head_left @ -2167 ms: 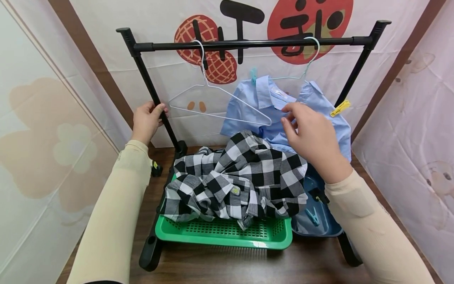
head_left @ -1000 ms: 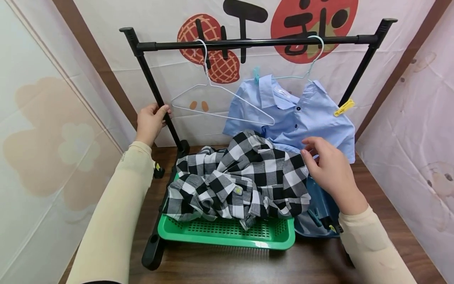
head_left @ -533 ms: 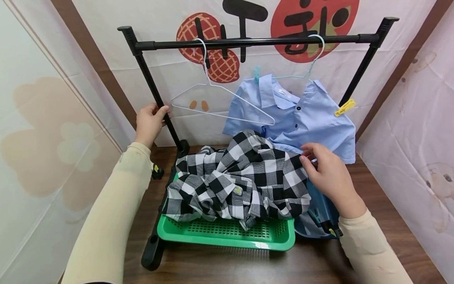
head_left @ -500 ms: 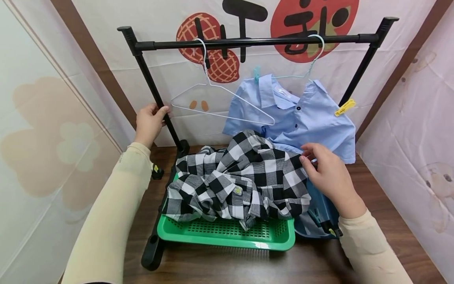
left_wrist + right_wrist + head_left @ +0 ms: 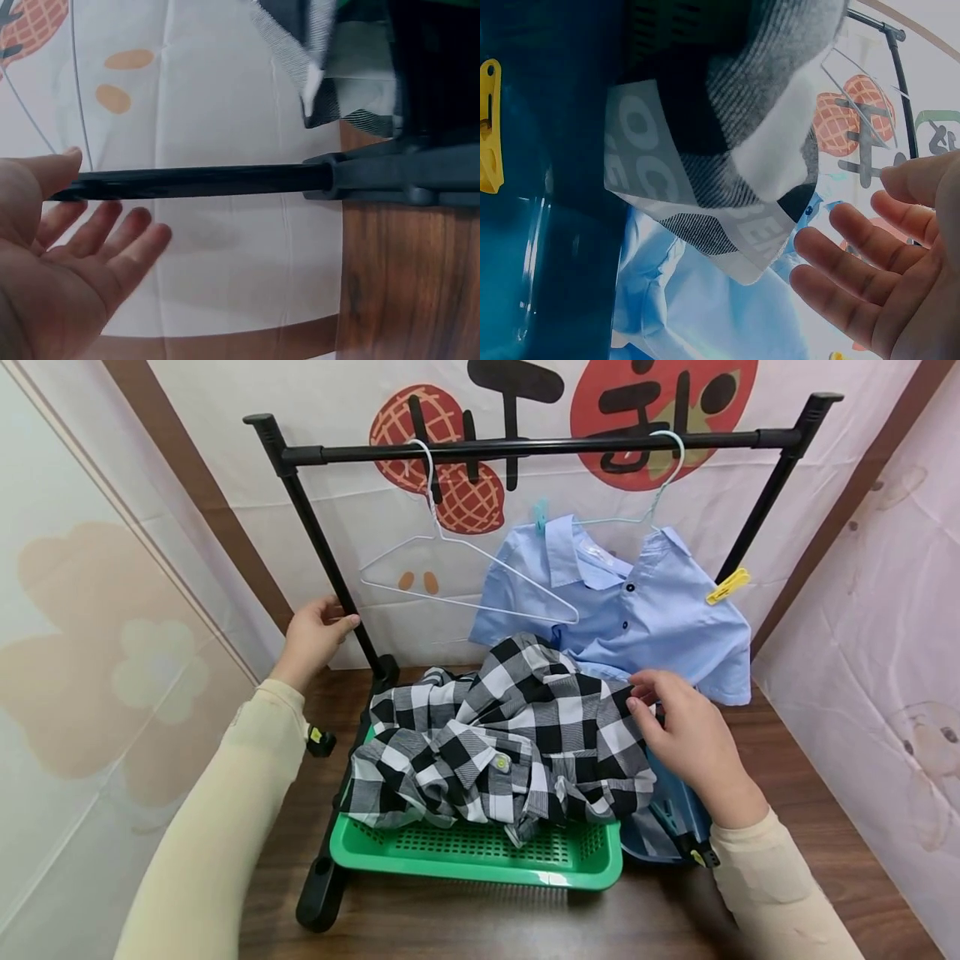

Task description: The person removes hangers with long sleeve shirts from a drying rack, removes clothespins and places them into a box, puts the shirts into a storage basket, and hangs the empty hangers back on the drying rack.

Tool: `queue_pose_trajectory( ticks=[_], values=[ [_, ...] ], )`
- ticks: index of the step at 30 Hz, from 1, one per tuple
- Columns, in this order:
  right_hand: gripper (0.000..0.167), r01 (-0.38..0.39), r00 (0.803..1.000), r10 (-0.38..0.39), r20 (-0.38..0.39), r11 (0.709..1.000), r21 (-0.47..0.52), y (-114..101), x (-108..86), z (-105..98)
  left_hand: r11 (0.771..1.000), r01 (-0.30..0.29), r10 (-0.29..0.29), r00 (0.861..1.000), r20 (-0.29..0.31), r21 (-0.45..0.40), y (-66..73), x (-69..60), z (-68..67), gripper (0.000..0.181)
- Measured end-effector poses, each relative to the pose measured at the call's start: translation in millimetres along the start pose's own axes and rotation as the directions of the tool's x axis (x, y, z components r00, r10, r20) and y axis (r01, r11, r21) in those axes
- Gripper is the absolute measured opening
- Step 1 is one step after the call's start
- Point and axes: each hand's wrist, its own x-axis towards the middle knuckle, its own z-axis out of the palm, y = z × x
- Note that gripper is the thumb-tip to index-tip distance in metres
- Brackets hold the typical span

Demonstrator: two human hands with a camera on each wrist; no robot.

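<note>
In front of me, the person's left hand (image 5: 311, 639) is beside the rack's left post (image 5: 318, 543), fingers loosely spread and thumb apart, with no grip on it; I can't tell whether it touches. The right hand (image 5: 690, 739) is relaxed, fingers slightly bent and gripping nothing, just right of the checked shirt (image 5: 517, 735). That shirt lies crumpled over the green basket (image 5: 480, 866), its right side reaching toward the blue bin (image 5: 562, 247). Farther back, a white hanger (image 5: 438, 536) hangs bare on the left of the rail (image 5: 525, 447), and a blue shirt (image 5: 622, 618) hangs on the right.
</note>
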Motion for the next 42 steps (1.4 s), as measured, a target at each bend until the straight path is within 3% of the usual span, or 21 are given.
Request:
queue_pose_trajectory(
  ticks=[5, 16, 23, 28, 32, 38, 40, 42],
  values=[
    [0.023, 0.000, 1.000, 0.000, 0.001, 1.000, -0.007, -1, -0.3, -1, 1.000, 0.003, -0.002, 0.998, 0.056, -0.007, -0.9, -11.7, -0.6, 0.070],
    [0.023, 0.001, 1.000, -0.001, 0.010, 1.000, -0.009, 0, -0.4, 0, 0.994, -0.071, 0.064, 0.995, 0.079, 0.078, -4.3, -42.0, -2.0, 0.072],
    [0.026, 0.028, 0.999, -0.028, 0.030, 1.000, -0.006, 0, 1.5, 0, 0.990, -0.121, 0.106, 0.979, 0.173, 0.077, -0.7, -60.7, 4.8, 0.065],
    [0.034, 0.014, 0.994, -0.014, 0.107, 1.000, 0.002, 0, 6.7, 1, 0.978, -0.171, 0.137, 0.957, 0.254, 0.118, 1.9, -68.7, 13.6, 0.066],
    [0.042, -0.010, 0.978, 0.009, 0.210, 1.000, 0.004, -1, 11.7, 5, 0.962, -0.222, 0.161, 0.931, 0.328, 0.160, 0.8, -71.9, 23.0, 0.059],
    [0.061, -0.059, 0.936, 0.070, 0.346, 0.997, -0.042, -1, 18.6, 12, 0.930, -0.302, 0.181, 0.874, 0.451, 0.210, 2.6, -74.9, 36.4, 0.050],
    [0.067, -0.073, 0.918, 0.088, 0.386, 0.996, -0.053, -1, 21.7, 15, 0.923, -0.314, 0.179, 0.863, 0.472, 0.223, 4.1, -74.9, 39.3, 0.049],
    [0.071, -0.086, 0.902, 0.103, 0.420, 0.995, -0.059, -1, 25.0, 18, 0.916, -0.318, 0.172, 0.862, 0.478, 0.244, 5.3, -74.1, 40.8, 0.049]
  ],
)
